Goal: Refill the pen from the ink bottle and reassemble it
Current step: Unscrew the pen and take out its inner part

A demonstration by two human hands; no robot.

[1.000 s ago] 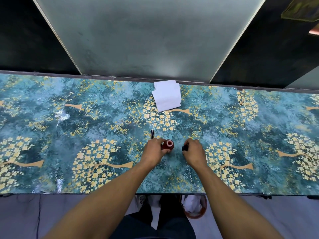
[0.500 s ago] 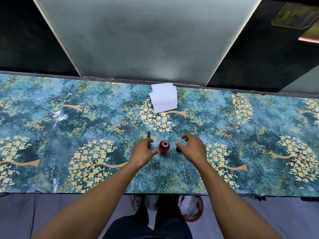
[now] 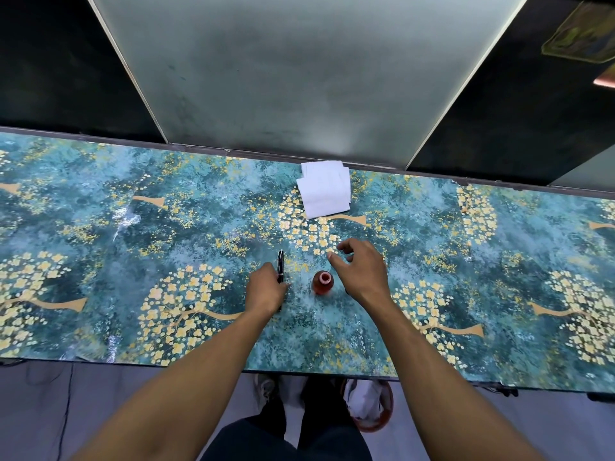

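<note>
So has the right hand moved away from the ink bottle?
Yes. The right hand has lifted off beside the bottle and shifted toward the white papers.

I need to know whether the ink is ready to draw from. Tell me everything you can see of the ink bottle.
The ink bottle is small, round and dark red, apparently glass. It stands upright on the table with its mouth uncapped and pale inside. It sits between the two hands; neither touches it. The pen lies apart to its left.
</note>
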